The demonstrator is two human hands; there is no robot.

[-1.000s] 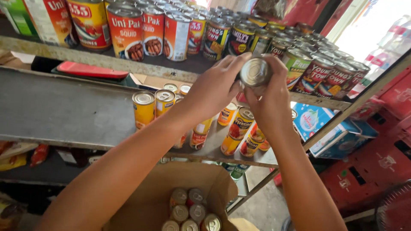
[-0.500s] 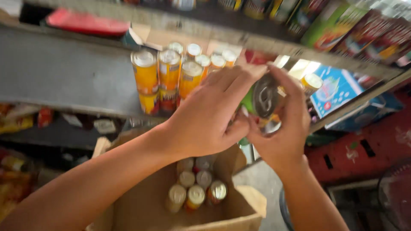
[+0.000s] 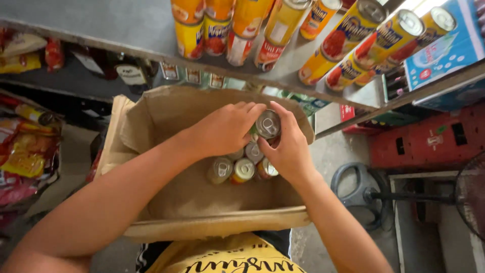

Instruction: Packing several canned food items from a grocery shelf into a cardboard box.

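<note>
Both hands over the cardboard box [image 3: 151, 126] — left hand [image 3: 222, 129] and right hand [image 3: 288, 149] curl around one silver-topped can [image 3: 268, 124], fingers pinching its sides, w/ the can up above the other cans [image 3: 242, 169] sitting in the box bottom. Yellow-orange cans [image 3: 353, 45] on the metal shelf [image 3: 101, 25] above.
</note>
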